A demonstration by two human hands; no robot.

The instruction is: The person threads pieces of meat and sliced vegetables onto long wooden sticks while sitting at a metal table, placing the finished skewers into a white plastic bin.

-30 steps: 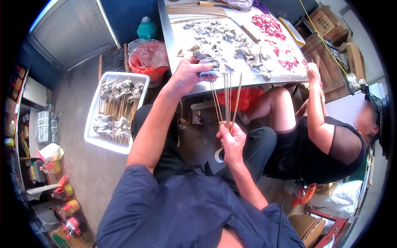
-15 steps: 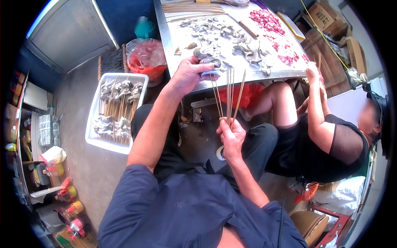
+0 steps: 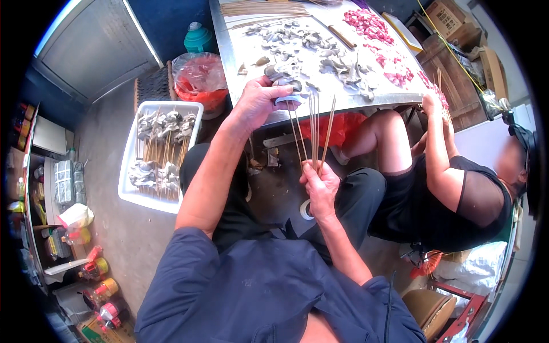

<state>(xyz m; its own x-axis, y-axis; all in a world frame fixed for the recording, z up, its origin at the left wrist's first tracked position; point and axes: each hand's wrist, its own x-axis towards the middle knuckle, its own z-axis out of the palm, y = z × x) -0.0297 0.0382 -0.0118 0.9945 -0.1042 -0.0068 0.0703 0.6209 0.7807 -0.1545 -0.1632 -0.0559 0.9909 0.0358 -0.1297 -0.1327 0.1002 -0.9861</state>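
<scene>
My right hand (image 3: 320, 186) grips a small bunch of bamboo skewers (image 3: 311, 134) that point up toward the metal table (image 3: 240, 40). My left hand (image 3: 257, 103) is at the table's near edge, pinching a grey piece of meat (image 3: 289, 98) against the tip of one skewer. More grey meat pieces (image 3: 297, 43) lie spread over the tabletop just beyond my left hand.
A white tray (image 3: 128, 191) of finished grey skewers sits on the floor at my left. A red-lined bin (image 3: 197, 80) stands beside the table. Pink meat pieces (image 3: 372, 26) and loose skewers (image 3: 257, 8) lie farther back. Another person (image 3: 457, 188) sits at my right, working at the table.
The view has shifted slightly; my left hand stays at the table edge on the grey piece, my right hand keeps the skewer bunch upright.
</scene>
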